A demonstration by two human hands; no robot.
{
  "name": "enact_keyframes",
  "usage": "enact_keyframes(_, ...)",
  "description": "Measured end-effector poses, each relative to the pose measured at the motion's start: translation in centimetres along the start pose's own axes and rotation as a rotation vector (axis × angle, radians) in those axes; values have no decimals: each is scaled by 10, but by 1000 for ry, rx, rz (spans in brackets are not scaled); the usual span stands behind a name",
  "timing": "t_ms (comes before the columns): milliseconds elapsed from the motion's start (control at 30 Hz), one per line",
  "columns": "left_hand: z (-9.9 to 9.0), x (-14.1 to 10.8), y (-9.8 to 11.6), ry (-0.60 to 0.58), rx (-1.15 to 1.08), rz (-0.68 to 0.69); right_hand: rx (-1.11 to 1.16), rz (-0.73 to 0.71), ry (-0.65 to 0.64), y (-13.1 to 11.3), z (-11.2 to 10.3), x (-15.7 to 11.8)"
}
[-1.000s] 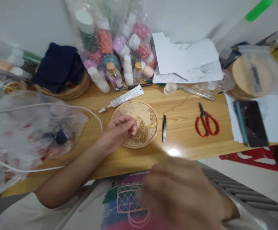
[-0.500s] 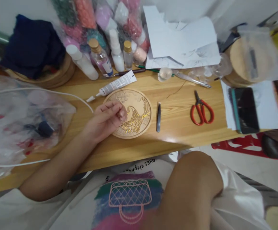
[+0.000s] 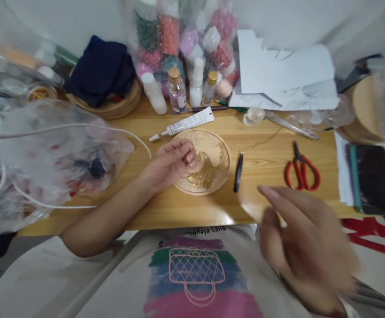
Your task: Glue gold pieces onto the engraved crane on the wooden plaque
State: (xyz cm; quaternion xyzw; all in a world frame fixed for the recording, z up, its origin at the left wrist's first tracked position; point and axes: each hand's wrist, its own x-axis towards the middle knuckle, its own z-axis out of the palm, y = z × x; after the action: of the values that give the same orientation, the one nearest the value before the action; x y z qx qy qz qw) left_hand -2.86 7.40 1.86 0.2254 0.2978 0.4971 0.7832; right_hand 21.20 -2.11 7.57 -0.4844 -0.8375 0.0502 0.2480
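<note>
In the head view, the left hand (image 3: 171,162) is resting with its fingers curled loosely together on the left part of the round carved wooden plaque with a gold bird (image 3: 208,164), which is lying on the light wooden table (image 3: 265,132). The right hand (image 3: 303,245) is hovering blurred near the table's front edge, fingers spread and holding nothing, with the black tweezers (image 3: 238,166) lying just right of the plaque and the red-handled scissors (image 3: 301,168) farther right.
</note>
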Motion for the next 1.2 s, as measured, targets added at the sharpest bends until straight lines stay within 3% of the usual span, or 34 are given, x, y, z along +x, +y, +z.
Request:
enact_keyframes(67,0,1,2,10,-7,17,-68,26,110,9,30,19)
enact_keyframes(167,-1,1,3,14,-15,24,-160,22,21,17,61,17)
enact_keyframes(300,-2,1,3,23,5,13,-194,74,-88,14,79,-3)
enact_keyframes(567,-2,2,2,34,56,11,-234,137,-178,11,87,-3)
enact_keyframes(1200,-3,2,1,33,79,-4,-227,114,-173,9,85,0)
